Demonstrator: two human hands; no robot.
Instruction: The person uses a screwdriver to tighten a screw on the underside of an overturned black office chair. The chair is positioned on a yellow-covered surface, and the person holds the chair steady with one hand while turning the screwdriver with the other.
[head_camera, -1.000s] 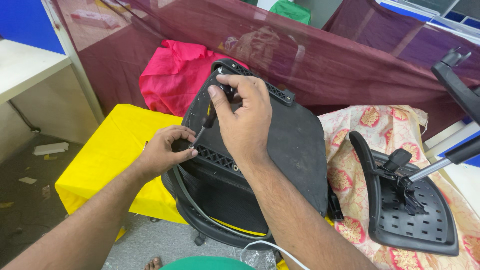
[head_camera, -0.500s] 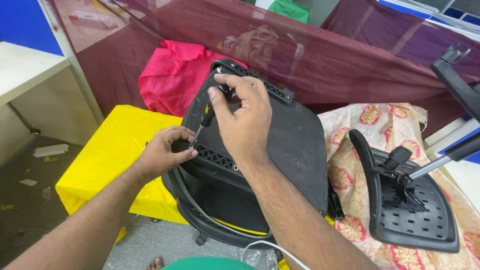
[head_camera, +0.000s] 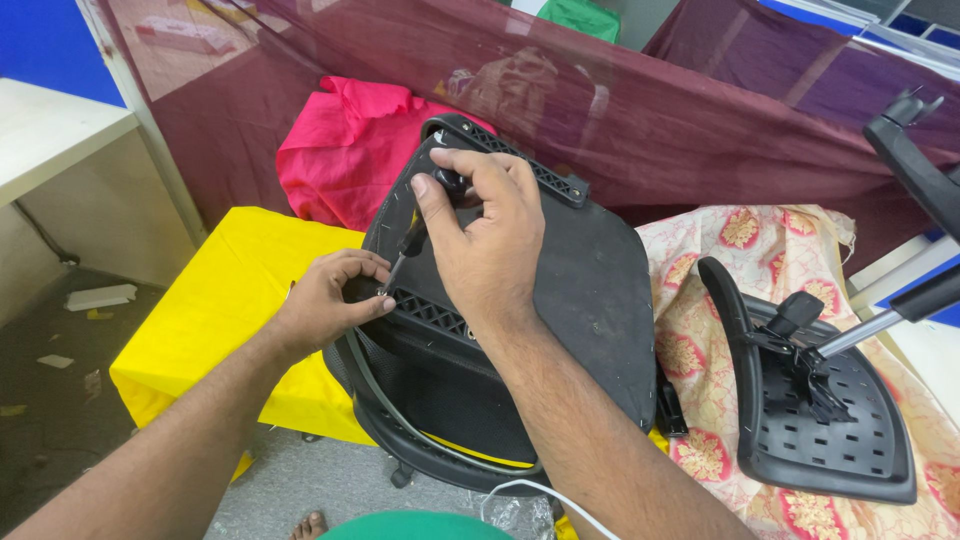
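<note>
Right hand (head_camera: 490, 235) grips a black-handled screwdriver (head_camera: 415, 240) from above — its tip meets the black plastic chair seat underside (head_camera: 580, 300), where left hand (head_camera: 335, 300) pinches closed beside the tip.

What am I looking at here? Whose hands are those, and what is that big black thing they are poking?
This picture comes from a camera worn on a person's head, looking down, so you see that person's own two bare arms reaching forward. There is no machine here, just hands.

The big black thing is a chair seat turned on its side, resting against a yellow cloth. The right hand grips the dark handle of a screwdriver. The left hand pinches down by the screwdriver's tip, where it meets the seat's ribbed black edge. Whether a screw sits there is too small to tell.

To the right, a black chair back with little holes lies on a flowery cloth. A pink cloth sits behind.
</note>
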